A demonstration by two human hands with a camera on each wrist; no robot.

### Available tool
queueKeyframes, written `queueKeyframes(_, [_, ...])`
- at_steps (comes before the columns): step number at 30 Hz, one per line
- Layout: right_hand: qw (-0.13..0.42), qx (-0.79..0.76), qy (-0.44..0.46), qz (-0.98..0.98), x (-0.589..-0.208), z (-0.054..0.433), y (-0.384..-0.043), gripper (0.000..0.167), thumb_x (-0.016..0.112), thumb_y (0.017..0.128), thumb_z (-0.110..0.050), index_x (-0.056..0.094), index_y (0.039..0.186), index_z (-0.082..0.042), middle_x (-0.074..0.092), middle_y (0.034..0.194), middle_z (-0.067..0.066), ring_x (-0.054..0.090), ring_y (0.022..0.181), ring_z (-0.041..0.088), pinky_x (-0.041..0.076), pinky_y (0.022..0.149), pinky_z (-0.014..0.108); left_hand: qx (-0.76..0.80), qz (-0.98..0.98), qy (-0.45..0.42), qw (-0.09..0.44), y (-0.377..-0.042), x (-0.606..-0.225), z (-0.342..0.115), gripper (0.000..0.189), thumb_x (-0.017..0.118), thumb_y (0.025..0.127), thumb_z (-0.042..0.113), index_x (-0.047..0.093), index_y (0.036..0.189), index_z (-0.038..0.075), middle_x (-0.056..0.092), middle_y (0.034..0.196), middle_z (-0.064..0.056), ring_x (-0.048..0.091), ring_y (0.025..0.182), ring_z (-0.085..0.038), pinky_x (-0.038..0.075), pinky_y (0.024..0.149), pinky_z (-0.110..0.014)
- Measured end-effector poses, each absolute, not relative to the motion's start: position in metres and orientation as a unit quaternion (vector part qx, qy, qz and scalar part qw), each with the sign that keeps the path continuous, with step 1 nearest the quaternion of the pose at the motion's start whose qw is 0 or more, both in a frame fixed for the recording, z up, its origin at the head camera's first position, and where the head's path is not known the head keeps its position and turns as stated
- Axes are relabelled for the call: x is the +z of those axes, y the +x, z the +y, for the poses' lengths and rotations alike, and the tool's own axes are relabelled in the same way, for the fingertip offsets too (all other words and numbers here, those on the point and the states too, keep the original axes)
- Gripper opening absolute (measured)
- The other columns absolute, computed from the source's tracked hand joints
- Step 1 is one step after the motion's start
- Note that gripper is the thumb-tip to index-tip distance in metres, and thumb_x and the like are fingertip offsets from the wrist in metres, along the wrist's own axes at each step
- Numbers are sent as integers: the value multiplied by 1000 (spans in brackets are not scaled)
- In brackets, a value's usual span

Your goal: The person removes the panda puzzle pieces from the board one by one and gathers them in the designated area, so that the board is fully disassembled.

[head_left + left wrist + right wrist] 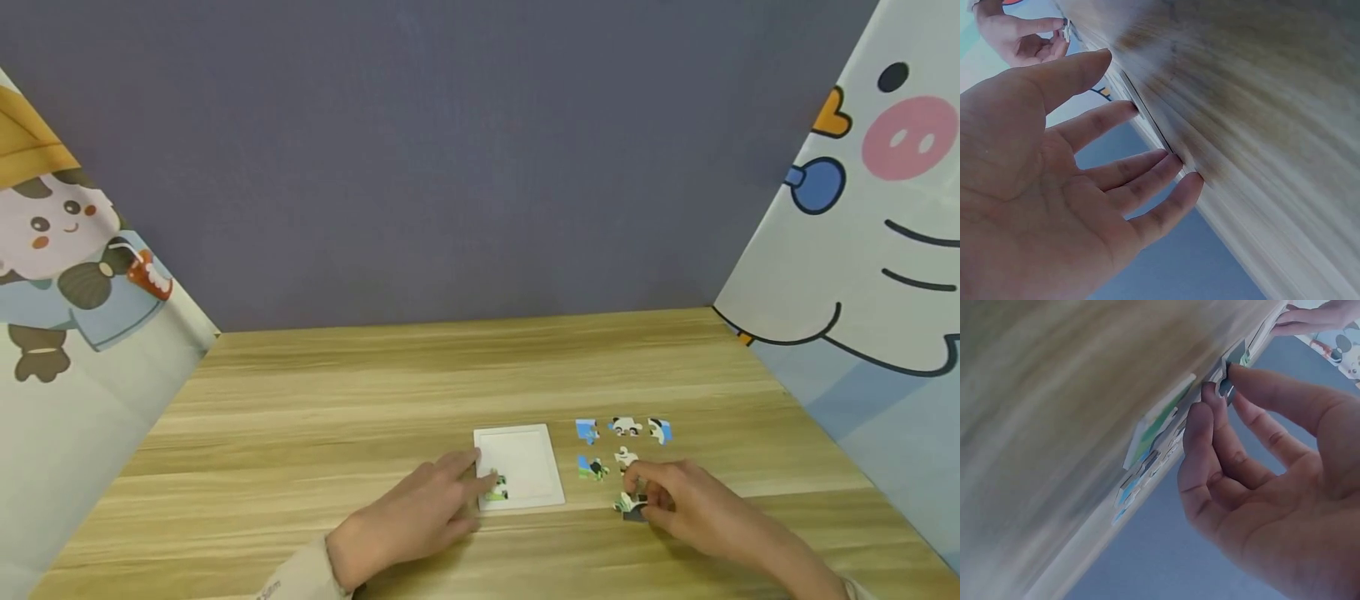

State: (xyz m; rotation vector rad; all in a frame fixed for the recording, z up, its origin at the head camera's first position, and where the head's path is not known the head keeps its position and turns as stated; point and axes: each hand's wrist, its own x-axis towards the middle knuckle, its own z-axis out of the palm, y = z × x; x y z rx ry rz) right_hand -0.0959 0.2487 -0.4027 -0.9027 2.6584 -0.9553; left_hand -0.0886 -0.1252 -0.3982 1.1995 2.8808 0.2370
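A white square puzzle tray (pixel 521 463) lies on the table with a green-and-white puzzle piece (pixel 497 493) in its near left corner. My left hand (pixel 423 510) rests at the tray's left side, fingers extended; one fingertip touches the frame and the thumb reaches over the corner piece. In the left wrist view the fingers (pixel 1147 172) are spread. My right hand (pixel 693 504), right of the tray, pinches a dark-backed puzzle piece (pixel 636 512) between thumb and fingers, close to the tabletop. The right wrist view shows this puzzle piece (pixel 1230 387) tilted, its face partly hidden by fingertips.
Loose puzzle pieces lie right of the tray: a blue piece (pixel 587 430), a panda-face piece (pixel 626 427), a blue-and-white piece (pixel 660 430), a green-and-blue piece (pixel 592 467) and a white piece (pixel 625 457). A grey wall (pixel 465 167) stands behind the wooden table (pixel 337 400).
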Motion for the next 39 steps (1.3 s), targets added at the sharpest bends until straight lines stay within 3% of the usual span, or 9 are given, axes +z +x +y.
queueKeyframes(10, [40, -246, -293, 923, -403, 244, -91, 31, 77, 79, 2, 71, 102, -17, 55, 73, -19, 48, 67, -4, 45, 56, 22, 75, 920, 385, 14, -89, -396, -125, 52, 68, 95, 33, 56, 142, 15, 45, 149, -20, 48, 134, -31, 53, 93, -49])
queueKeyframes(16, [32, -218, -284, 933, -402, 241, -89, 29, 79, 79, -1, 69, 96, -22, 53, 73, -20, 47, 67, -3, 44, 56, 22, 73, 919, 388, 5, -87, -397, -123, 51, 70, 94, 33, 58, 141, 15, 46, 148, -20, 50, 132, -34, 53, 91, -50])
queueKeyframes(20, [1, -200, -274, 941, -394, 231, -90, 24, 79, 82, -9, 66, 88, -28, 57, 78, -20, 52, 72, -1, 45, 57, 23, 72, 916, 393, -5, -88, -397, -123, 50, 70, 94, 31, 59, 140, 15, 48, 146, -21, 52, 130, -33, 54, 90, -49])
queueKeyframes(24, [-21, -203, -295, 933, -384, 212, -95, 18, 76, 85, -10, 67, 89, -25, 61, 87, -15, 57, 78, 3, 49, 60, 24, 76, 917, 390, 0, -88, -396, -124, 48, 68, 95, 29, 59, 140, 15, 48, 147, -21, 51, 131, -34, 54, 92, -48])
queueKeyframes(31, [22, -226, -351, 909, -374, 156, -111, 14, 73, 89, -10, 68, 102, -13, 66, 92, -6, 60, 82, 10, 50, 65, 25, 75, 920, 384, 12, -90, -396, -127, 48, 68, 95, 29, 59, 141, 17, 47, 148, -20, 50, 132, -35, 53, 93, -51])
queueKeyframes(36, [94, -219, -350, 906, -374, 115, -120, 28, 73, 91, -18, 65, 117, -11, 66, 109, 1, 62, 89, 14, 51, 68, 26, 72, 920, 385, 11, -91, -397, -127, 47, 67, 95, 30, 59, 141, 20, 47, 148, -18, 50, 131, -31, 54, 90, -48])
queueKeyframes(39, [107, -202, -349, 909, -379, 101, -122, 33, 73, 91, -21, 64, 121, -11, 63, 114, 1, 60, 95, 13, 52, 75, 29, 71, 918, 389, 18, -92, -397, -126, 49, 68, 95, 32, 57, 142, 22, 45, 149, -18, 49, 132, -31, 54, 90, -48])
